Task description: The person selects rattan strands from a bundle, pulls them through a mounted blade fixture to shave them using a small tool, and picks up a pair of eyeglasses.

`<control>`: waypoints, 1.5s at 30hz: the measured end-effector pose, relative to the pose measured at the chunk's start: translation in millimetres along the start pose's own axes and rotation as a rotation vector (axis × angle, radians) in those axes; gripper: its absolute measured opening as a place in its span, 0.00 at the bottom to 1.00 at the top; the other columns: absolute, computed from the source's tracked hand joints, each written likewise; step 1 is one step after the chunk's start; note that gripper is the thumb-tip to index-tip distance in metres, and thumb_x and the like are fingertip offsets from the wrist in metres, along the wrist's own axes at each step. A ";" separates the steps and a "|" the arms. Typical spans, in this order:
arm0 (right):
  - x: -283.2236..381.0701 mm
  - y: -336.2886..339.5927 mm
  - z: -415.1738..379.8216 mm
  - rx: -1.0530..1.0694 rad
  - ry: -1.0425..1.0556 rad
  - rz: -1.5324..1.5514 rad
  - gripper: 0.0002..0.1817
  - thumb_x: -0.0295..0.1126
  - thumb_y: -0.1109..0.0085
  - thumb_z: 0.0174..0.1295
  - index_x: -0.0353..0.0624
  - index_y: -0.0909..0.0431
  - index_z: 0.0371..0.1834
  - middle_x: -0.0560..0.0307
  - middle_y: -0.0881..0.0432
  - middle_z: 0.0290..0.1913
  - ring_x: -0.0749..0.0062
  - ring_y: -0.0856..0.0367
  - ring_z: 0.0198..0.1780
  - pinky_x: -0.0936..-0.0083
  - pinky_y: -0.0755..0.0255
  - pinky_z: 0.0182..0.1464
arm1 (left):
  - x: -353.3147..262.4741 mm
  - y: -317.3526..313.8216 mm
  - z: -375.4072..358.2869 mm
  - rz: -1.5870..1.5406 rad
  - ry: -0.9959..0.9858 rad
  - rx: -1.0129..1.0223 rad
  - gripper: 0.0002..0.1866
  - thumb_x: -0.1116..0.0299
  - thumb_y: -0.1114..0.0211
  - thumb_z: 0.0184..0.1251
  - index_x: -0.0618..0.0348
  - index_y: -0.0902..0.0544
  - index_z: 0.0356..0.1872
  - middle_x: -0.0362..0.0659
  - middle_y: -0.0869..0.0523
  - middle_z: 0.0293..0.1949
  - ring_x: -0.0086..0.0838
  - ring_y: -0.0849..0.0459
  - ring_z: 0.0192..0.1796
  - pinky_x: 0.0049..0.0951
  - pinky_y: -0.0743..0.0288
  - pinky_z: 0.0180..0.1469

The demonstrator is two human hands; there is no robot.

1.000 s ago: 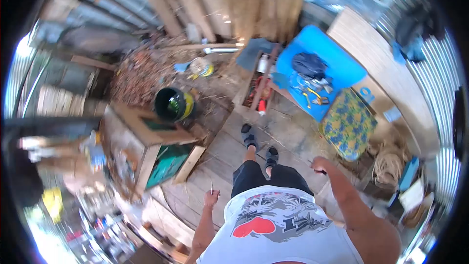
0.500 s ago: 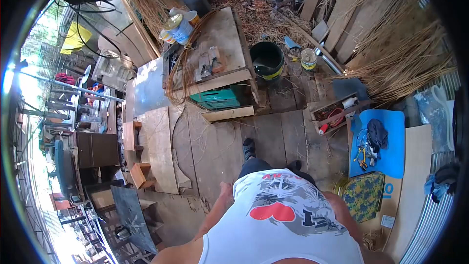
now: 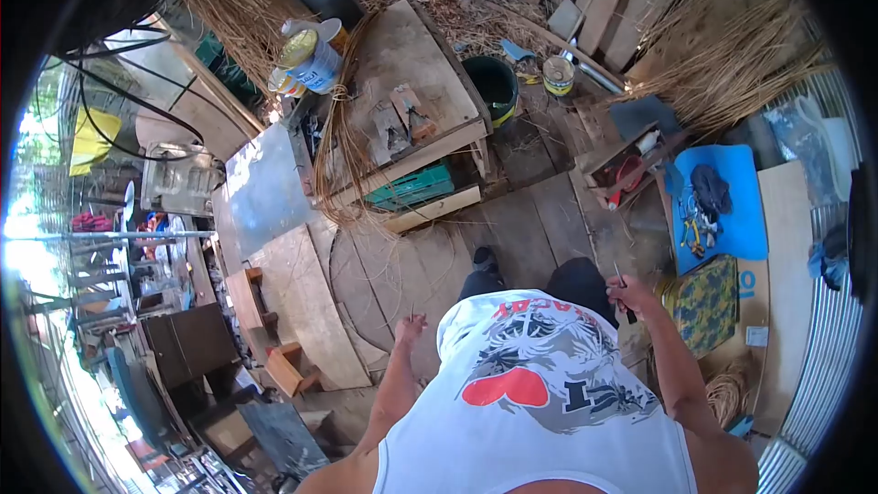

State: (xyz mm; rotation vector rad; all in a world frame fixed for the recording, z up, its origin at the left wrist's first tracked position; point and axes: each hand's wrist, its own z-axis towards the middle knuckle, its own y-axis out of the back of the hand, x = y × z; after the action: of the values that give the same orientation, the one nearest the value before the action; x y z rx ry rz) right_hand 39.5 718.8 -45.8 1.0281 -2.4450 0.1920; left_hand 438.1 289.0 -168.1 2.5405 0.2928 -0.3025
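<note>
My right hand [image 3: 629,296] is closed around a thin pointed tool [image 3: 618,269] with a dark handle, beside my right leg. My left hand [image 3: 411,329] hangs low over the plank floor [image 3: 402,279] with its fingers drawn together. A thin bit shows above these fingers, too small to name. Ahead stands a low wooden table [image 3: 430,64] with a bundle of brown strips [image 3: 338,142] over its left side. Pliers [image 3: 416,112] and other small metal tools lie on the tabletop.
A green crate [image 3: 412,187] sits under the table. Behind it are a dark bucket [image 3: 491,82] and a tin [image 3: 558,78]. At right are a wooden tool box [image 3: 622,174], a blue mat [image 3: 732,233] with tools and a patterned cushion [image 3: 709,311]. Small wooden stools [image 3: 291,368] stand at left.
My right hand has come into view at the right with the pointed tool in it. My left hand is a little higher and further left. The view has turned and shifted.
</note>
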 end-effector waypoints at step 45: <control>138.3 -241.5 15.2 -0.241 0.314 0.028 0.15 0.44 0.37 0.66 0.43 0.18 0.36 0.69 0.24 0.24 0.85 0.29 0.25 0.80 0.35 0.29 | -209.0 248.7 45.8 -1.246 -0.401 0.549 0.11 0.57 0.40 0.77 0.53 0.22 0.45 0.36 0.18 0.38 0.12 0.39 0.20 0.14 0.46 0.19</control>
State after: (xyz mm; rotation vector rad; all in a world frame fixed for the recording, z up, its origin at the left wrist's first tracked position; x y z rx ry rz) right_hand 120.2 455.0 -5.9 0.7932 -2.1370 0.0592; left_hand 299.6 29.7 -22.6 2.3237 1.7933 -1.4735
